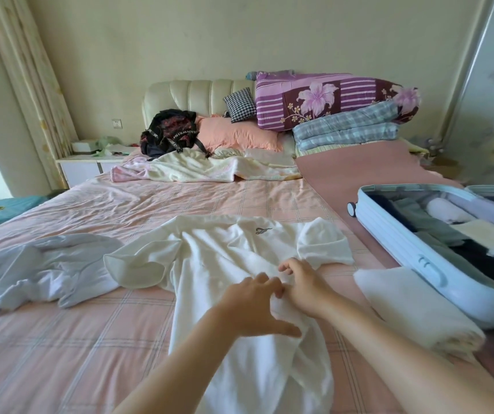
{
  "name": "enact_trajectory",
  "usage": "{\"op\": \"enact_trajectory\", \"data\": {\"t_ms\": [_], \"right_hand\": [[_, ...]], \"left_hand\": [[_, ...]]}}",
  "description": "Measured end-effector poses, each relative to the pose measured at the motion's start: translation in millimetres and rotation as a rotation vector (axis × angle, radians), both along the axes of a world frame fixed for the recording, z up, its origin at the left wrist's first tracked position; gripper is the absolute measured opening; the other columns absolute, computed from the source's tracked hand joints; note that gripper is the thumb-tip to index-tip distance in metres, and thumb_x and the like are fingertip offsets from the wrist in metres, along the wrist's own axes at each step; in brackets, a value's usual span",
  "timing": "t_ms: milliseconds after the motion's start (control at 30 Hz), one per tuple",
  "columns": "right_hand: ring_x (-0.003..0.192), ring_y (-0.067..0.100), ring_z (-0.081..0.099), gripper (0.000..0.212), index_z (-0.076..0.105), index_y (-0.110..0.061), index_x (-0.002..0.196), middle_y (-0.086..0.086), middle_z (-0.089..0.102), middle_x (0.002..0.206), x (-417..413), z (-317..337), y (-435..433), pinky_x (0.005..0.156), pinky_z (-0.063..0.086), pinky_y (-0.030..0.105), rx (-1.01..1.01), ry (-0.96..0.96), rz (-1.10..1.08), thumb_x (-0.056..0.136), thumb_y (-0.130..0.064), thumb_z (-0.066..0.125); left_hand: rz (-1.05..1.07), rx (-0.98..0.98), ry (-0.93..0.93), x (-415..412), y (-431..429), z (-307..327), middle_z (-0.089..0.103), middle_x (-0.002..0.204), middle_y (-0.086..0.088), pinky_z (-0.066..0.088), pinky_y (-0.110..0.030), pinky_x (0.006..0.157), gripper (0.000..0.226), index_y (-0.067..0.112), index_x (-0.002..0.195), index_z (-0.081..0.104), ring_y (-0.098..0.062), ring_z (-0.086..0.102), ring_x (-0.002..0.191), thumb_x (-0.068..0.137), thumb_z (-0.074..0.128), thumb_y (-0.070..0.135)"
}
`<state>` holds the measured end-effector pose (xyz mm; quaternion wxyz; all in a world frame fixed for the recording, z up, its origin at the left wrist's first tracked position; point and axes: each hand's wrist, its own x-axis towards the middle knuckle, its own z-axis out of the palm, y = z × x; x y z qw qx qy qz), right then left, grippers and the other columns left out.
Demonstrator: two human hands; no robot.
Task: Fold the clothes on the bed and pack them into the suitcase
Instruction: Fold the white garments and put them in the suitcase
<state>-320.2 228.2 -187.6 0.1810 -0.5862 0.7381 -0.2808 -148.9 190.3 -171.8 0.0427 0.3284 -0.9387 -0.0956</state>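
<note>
Both arms extended; left grip (251,307) spread, palm down; right grip (302,291) pinching shirt (218,258).

Under the left hand (251,306) and right hand (305,291), the T-shirt (224,255) is matt, creased cloth; rightward, the suitcase (404,249) is smooth ribbed plastic.

Only readable lettering is on the black backpack (169,132), just left of the peach pillow (239,135): white capitals on its straps (186,135), upside down, looks like "MANWEIS", rest hidden. The white shirt (224,264), well in front of the pillow, has a small dark chest logo (263,230), no letters I can make out.
</note>
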Motion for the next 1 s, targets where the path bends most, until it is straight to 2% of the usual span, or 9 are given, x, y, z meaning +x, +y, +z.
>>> {"op": "enact_trajectory", "data": {"t_ms": [100,233,400,533,667,733,833,933,1000], "right_hand": [[0.114,0.014,0.053,0.046,0.051,-0.024,0.131,-0.001,0.050,0.128,4,-8,27,0.099,0.042,0.027,0.014,-0.081,-0.037,0.087,-0.019,0.064],[0.121,0.011,0.056,0.060,0.050,-0.036,0.134,-0.007,0.050,0.133,15,-18,62,0.101,0.046,0.032,0.062,-0.118,-0.004,0.076,-0.043,0.066],[0.130,0.019,0.047,0.071,0.037,-0.038,0.145,-0.003,0.042,0.137,31,-10,81,0.107,0.038,0.034,0.044,0.125,0.040,0.079,-0.041,0.062],[0.126,0.020,0.048,0.056,0.049,-0.037,0.139,-0.005,0.048,0.131,51,-4,85,0.108,0.035,0.035,-0.021,0.246,0.059,0.085,-0.048,0.061],[0.134,0.024,0.036,0.062,0.042,-0.035,0.144,-0.002,0.039,0.142,61,-4,82,0.111,0.028,0.039,0.001,0.413,0.068,0.086,-0.046,0.060],[0.137,0.024,0.032,0.066,0.035,-0.034,0.149,-0.001,0.037,0.146,63,-5,79,0.112,0.027,0.041,0.060,0.463,0.057,0.087,-0.045,0.057],[0.134,0.026,0.042,0.063,0.037,-0.031,0.148,0.001,0.045,0.145,65,-11,76,0.109,0.033,0.041,0.120,0.376,-0.015,0.088,-0.036,0.055],[0.114,0.024,0.059,0.030,0.063,-0.031,0.119,-0.004,0.067,0.119,67,-11,74,0.098,0.040,0.034,0.013,0.328,-0.070,0.091,-0.037,0.054],[0.095,0.025,0.063,0.018,0.066,-0.027,0.087,-0.005,0.069,0.089,69,-6,73,0.087,0.041,0.034,-0.136,0.290,-0.076,0.096,-0.035,0.054]], "left_hand": [[0.067,0.026,-0.061,6,15,-12,0.052,0.123,0.005,0.041,-0.031,0.081,0.057,0.033,0.125,0.050,-0.019,0.051,0.113,0.076,0.073,0.051],[0.108,0.019,0.200,24,22,-8,0.066,0.108,-0.002,0.047,-0.029,0.082,0.039,0.023,0.113,0.069,-0.024,0.062,0.106,0.083,0.050,0.005],[0.235,-0.063,0.387,69,28,15,0.059,0.102,-0.005,0.044,-0.031,0.077,0.045,0.021,0.113,0.067,-0.028,0.058,0.095,0.081,0.049,-0.005],[0.643,-0.288,0.139,127,18,31,0.060,0.106,-0.005,0.052,-0.036,0.083,0.032,0.015,0.109,0.071,-0.029,0.063,0.104,0.089,0.050,0.003],[0.928,-0.225,-0.307,183,20,27,0.058,0.133,-0.007,0.046,-0.038,0.102,0.038,0.015,0.130,0.059,-0.027,0.054,0.125,0.093,0.051,0.018],[0.831,-0.241,-0.427,187,27,17,0.049,0.143,-0.004,0.037,-0.038,0.109,0.047,0.022,0.138,0.050,-0.026,0.043,0.134,0.091,0.053,0.025],[0.419,-0.177,-0.158,165,35,3,0.041,0.151,0.003,0.027,-0.037,0.112,0.065,0.035,0.147,0.036,-0.022,0.037,0.139,0.086,0.058,0.031],[0.214,-0.072,-0.062,138,41,-14,0.051,0.141,0.007,0.032,-0.034,0.108,0.068,0.041,0.146,0.037,-0.019,0.047,0.131,0.084,0.065,0.037],[0.200,-0.075,0.038,131,34,-24,0.060,0.129,0.003,0.039,-0.032,0.102,0.050,0.037,0.136,0.053,-0.022,0.055,0.122,0.089,0.057,0.020]]}}
